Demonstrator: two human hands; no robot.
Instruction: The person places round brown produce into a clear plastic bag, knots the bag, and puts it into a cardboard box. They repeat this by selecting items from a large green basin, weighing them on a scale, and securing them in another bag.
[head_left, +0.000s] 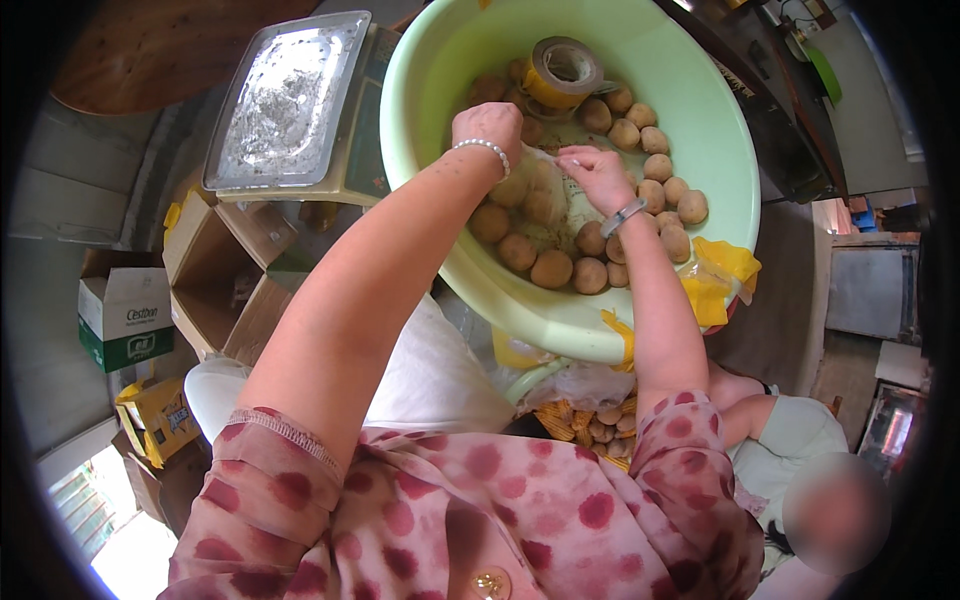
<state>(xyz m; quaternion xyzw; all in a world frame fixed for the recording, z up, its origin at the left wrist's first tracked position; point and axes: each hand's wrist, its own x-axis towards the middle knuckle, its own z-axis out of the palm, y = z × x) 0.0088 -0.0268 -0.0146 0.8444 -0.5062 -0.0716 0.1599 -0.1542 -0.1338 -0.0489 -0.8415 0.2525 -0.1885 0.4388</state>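
Observation:
A large pale green plastic basin (712, 120) holds many small, round, brown potatoes (551, 268). Over its middle I hold a clear plastic bag (541, 184) with several potatoes inside. My left hand (487, 126), with a beaded bracelet at the wrist, is closed in a fist on the bag's gathered top. The thumb and fingers of my right hand (597, 177) pinch the plastic on the other side; a bangle sits on that wrist. Beyond both hands, a wide roll of packing tape (564, 71) rests among the potatoes at the basin's far side.
A weighing scale with a metal pan (289, 97) stands left of the basin. Cardboard boxes (217, 277) lie below it. Yellow tape scraps (709, 281) stick to the basin's near right rim. Yellow mesh bags (559, 420) of potatoes are underneath. Another person (787, 442) sits at right.

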